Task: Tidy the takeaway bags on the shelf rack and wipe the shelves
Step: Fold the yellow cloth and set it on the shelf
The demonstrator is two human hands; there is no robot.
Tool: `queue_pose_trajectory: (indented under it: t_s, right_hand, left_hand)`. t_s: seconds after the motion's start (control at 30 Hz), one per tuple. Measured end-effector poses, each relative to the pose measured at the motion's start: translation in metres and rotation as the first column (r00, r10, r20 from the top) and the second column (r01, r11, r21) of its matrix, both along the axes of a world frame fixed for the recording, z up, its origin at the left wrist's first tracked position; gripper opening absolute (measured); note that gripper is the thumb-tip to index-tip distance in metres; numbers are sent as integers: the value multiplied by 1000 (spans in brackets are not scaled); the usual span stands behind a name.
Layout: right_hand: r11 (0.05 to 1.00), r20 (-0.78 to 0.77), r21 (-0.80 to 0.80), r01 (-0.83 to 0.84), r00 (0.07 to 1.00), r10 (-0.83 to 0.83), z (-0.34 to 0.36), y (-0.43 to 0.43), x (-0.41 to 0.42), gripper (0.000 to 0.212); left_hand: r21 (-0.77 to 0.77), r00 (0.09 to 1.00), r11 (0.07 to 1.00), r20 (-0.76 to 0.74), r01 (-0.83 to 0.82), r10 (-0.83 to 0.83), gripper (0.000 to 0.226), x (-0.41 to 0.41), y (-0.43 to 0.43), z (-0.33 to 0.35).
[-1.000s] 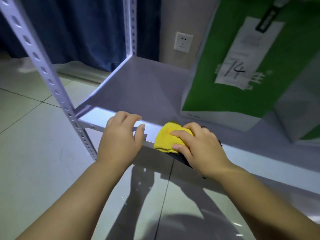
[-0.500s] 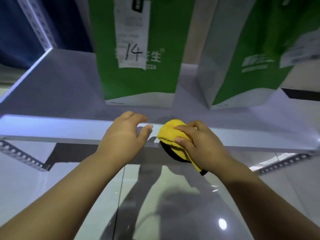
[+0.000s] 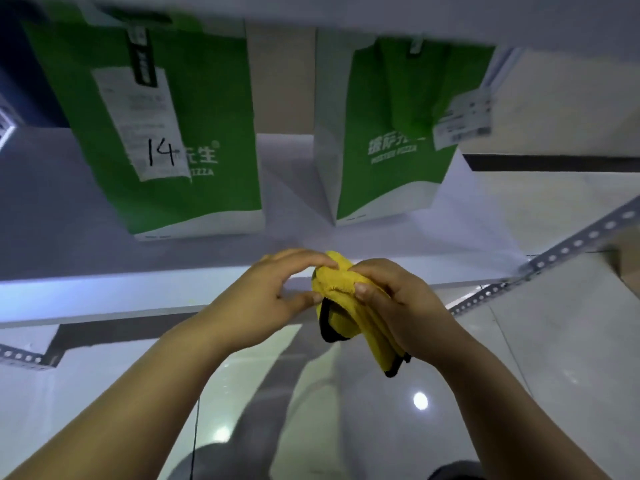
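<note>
both hands have the yellow cloth (image 3: pixel 346 306) at the near edge of the shelf (image 3: pixel 69 244), right hand (image 3: pixel 408 306) wrapped round its bunched middle, left hand (image 3: pixel 263 299) pinching the top fold; looks soft, light, floppy, so grip it wadded; the green bag marked 14 (image 3: pixel 194 98) and the other green bag (image 3: pixel 391 168) stand farther back.

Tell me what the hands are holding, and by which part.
The yellow cloth: the right hand grips its folded middle, the left hand pinches its upper end.
</note>
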State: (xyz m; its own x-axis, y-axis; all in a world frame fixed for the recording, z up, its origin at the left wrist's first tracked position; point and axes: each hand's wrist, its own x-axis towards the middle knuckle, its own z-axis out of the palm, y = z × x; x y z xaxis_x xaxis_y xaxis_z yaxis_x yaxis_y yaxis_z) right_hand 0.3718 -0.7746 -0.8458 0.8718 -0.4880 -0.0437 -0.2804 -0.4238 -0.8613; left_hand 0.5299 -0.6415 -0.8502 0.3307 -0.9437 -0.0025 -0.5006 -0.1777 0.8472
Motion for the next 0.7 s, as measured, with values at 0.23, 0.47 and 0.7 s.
queue_pose_trajectory:
  t_s: [0.23, 0.47, 0.7]
  right_hand:
    - [987, -18, 139, 75, 997, -73, 123, 6, -25, 17]
    - [998, -81, 70, -7, 997, 13, 268, 18, -62, 24]
    - [997, -47, 77, 2, 999, 2, 398, 17, -97, 16]
  left_hand:
    - [129, 983, 992, -182, -16, 40, 25, -33, 15, 128]
    - [200, 968, 970, -176, -141, 177, 22, -88, 20, 269]
    - [88, 932, 931, -54, -353, 359, 33, -143, 23, 385]
